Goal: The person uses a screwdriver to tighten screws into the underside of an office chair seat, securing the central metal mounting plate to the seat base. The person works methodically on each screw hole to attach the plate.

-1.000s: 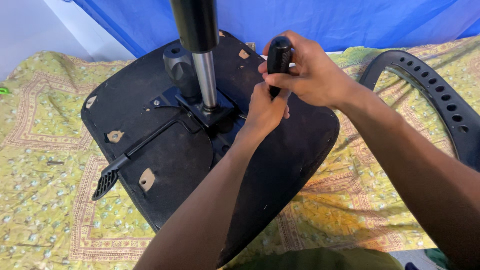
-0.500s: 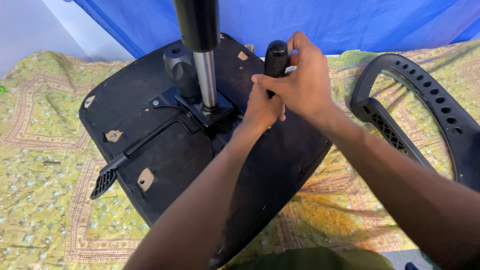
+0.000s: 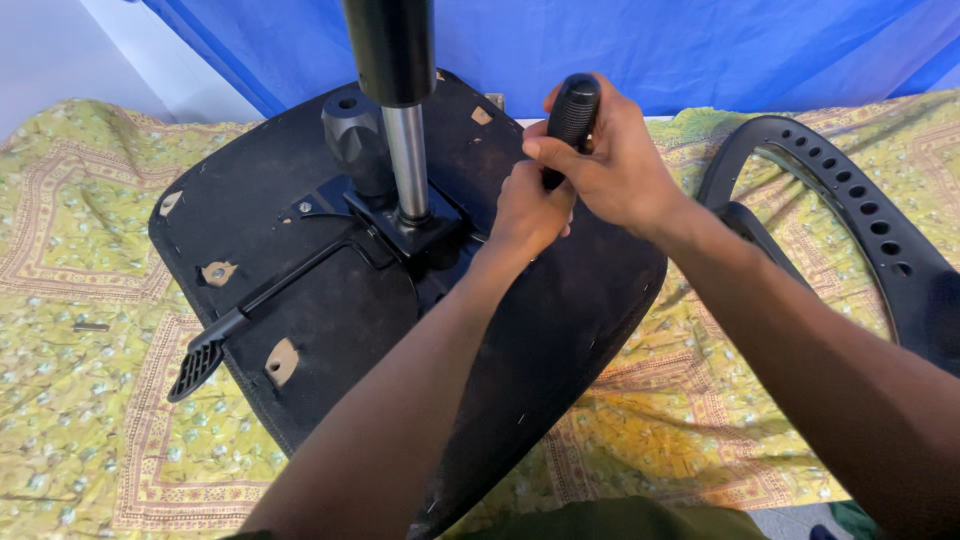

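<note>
I am gripping a black tool handle point(image 3: 572, 118) with my right hand point(image 3: 612, 165), fingers wrapped tight around it, over the upturned chair seat point(image 3: 300, 250). My left hand point(image 3: 530, 208) is closing just beneath, steadying the handle's lower end. A metal post point(image 3: 408, 165) is standing just left of my grip.

Yellow patterned cloth point(image 3: 80, 300) underneath, blue tarp point(image 3: 700, 50) behind, black perforated armrest point(image 3: 850, 200) at right.
</note>
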